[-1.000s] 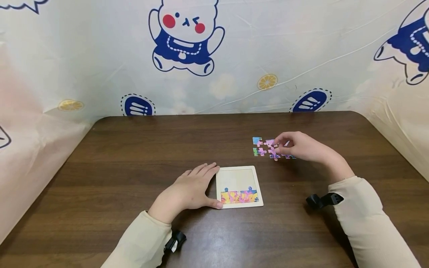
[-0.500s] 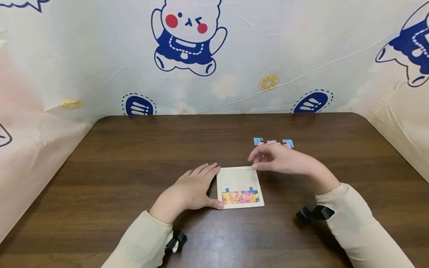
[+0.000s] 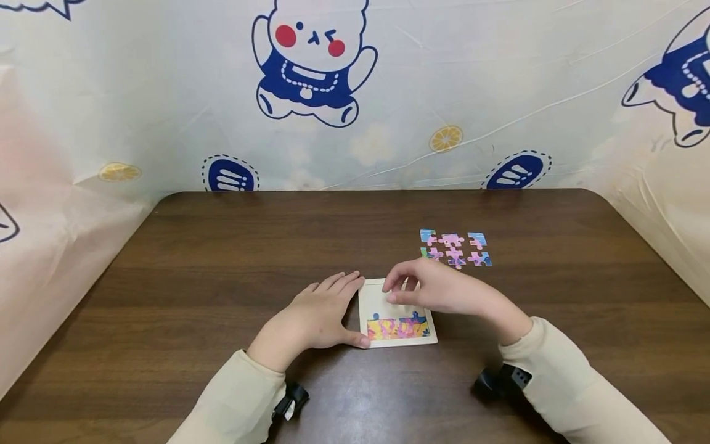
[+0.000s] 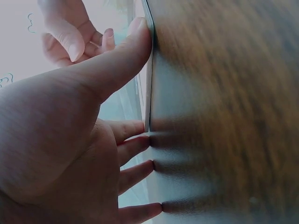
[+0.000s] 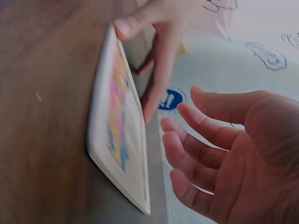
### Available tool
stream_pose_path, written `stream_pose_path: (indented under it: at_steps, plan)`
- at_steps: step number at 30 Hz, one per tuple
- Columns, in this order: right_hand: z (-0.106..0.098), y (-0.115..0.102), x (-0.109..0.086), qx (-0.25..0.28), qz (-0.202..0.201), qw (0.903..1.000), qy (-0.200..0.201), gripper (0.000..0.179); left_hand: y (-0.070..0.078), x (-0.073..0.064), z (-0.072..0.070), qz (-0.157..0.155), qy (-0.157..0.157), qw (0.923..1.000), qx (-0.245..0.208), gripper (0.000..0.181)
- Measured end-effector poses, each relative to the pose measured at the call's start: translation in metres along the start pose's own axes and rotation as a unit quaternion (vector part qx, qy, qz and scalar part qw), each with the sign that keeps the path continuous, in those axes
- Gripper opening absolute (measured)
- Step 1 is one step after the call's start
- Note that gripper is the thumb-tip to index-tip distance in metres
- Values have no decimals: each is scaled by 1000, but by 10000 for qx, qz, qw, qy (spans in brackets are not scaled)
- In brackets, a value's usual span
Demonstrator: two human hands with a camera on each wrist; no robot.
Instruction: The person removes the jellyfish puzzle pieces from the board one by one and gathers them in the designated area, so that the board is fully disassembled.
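Observation:
A pale jigsaw tray (image 3: 397,343) lies in front of me, its lower part filled by a joined row of yellow, pink and blue puzzle pieces (image 3: 396,328). My left hand (image 3: 313,314) is spread along the tray's left side. Its thumb rests on the near left corner, and the index fingertip touches the far left corner. Over the tray's bare upper part hovers my right hand (image 3: 438,287), covering its far right corner. In the right wrist view the fingers (image 5: 191,154) are loosely bent, apart from the thumb, with nothing between them.
Several loose pink and blue puzzle pieces (image 3: 452,240) lie in two rows beyond the tray, to the right; my right hand partly covers one. The brown wooden table (image 3: 222,246) ends at a patterned cloth backdrop (image 3: 388,92). Each wrist carries a black camera (image 3: 291,401).
My right hand has moved left and nearer, from the loose pieces to above the tray, uncovering most of those pieces. The left hand has stayed at the tray's edge.

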State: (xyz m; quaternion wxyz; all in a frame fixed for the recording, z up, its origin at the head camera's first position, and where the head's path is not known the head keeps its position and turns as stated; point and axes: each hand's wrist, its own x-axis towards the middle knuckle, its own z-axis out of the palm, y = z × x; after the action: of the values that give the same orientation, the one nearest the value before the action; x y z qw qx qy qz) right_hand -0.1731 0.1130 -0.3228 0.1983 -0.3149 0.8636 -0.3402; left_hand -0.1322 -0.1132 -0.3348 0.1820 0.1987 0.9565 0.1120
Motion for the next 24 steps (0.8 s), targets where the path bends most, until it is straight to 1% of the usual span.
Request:
stream_pose_path:
  at_steps: [5, 10, 14, 16, 21, 24]
  plan:
    - [10, -6, 1, -165, -48, 9996, -225, 10, -1, 0, 1, 21, 9, 10000, 30, 101]
    - [18, -8, 0, -248, -174, 9984, -478, 11, -1, 1, 1, 41, 31, 10000, 73, 101]
    - [22, -10, 0, -230, -218, 9986, -434, 12, -1, 1, 1, 38, 17, 10000, 83, 102]
    - [24, -10, 0, -318, -261, 9984, -389, 13, -1, 1, 0, 41, 6, 10000, 79, 102]
    - [28, -9, 1, -785, -425, 9955, -303, 20, 0, 0, 0, 50, 8, 10000, 57, 101]
    - [29, -9, 1, -960, -447, 9940, -286, 23, -1, -1, 0, 50, 31, 10000, 37, 101]
